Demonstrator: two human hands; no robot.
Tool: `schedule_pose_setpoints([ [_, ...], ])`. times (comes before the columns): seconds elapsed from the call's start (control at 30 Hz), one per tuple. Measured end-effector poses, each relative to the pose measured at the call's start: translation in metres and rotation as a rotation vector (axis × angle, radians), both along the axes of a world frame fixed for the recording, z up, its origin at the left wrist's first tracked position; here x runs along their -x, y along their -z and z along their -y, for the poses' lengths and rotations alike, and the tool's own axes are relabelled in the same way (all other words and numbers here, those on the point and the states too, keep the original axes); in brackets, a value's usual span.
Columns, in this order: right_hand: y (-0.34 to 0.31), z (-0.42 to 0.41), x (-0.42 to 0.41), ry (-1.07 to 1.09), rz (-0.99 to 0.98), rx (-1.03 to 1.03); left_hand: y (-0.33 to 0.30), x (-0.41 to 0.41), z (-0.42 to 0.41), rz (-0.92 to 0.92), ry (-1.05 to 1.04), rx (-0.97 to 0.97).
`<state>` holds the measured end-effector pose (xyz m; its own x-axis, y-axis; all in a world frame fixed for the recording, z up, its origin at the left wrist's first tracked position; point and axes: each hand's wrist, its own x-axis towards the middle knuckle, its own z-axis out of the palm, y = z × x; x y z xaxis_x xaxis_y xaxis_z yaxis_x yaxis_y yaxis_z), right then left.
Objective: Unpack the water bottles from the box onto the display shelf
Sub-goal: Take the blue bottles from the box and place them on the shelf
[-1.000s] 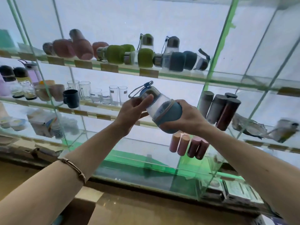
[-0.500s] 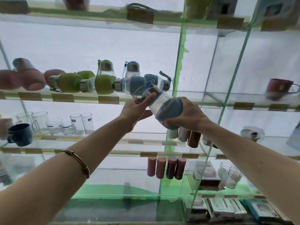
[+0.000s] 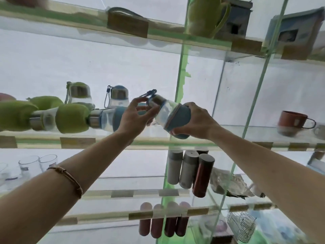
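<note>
My right hand [image 3: 197, 120] grips a blue-sleeved water bottle [image 3: 173, 115] tilted above the glass shelf [image 3: 228, 131]; my left hand [image 3: 133, 117], fingers loosely spread, touches its neck. Best laid flat, beside the row of bottles [image 3: 70, 117].

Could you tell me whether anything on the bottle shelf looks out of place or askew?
Yes: several green bottles and a blue bottle lie on their sides on the shelf, while two behind stand upright.
</note>
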<state>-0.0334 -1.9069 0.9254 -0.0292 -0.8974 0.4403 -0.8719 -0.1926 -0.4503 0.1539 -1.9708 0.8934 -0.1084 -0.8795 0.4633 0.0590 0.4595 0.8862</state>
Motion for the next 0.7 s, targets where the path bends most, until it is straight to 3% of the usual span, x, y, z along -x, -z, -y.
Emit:
schedule_pose_setpoints([
  [0.17,0.007,0.033,0.004,-0.007,-0.03,-0.03,0.0,-0.005,0.021,0.309,-0.193,0.198],
  [0.3,0.004,0.06,0.005,-0.045,-0.009,-0.056,-0.012,-0.005,0.03,0.713,-0.413,0.46],
  [0.4,0.006,0.075,0.006,-0.071,0.003,-0.086,-0.018,-0.007,0.04,1.14,-0.58,0.523],
  [0.47,0.01,0.082,0.008,-0.102,0.007,-0.115,-0.02,-0.009,0.047,1.315,-0.626,0.522],
  [0.57,0.016,0.09,0.014,-0.126,-0.007,-0.133,-0.017,-0.008,0.052,1.372,-0.619,0.526],
  [0.7,0.017,0.096,0.019,-0.158,-0.034,-0.122,-0.007,-0.003,0.053,1.318,-0.642,0.525],
])
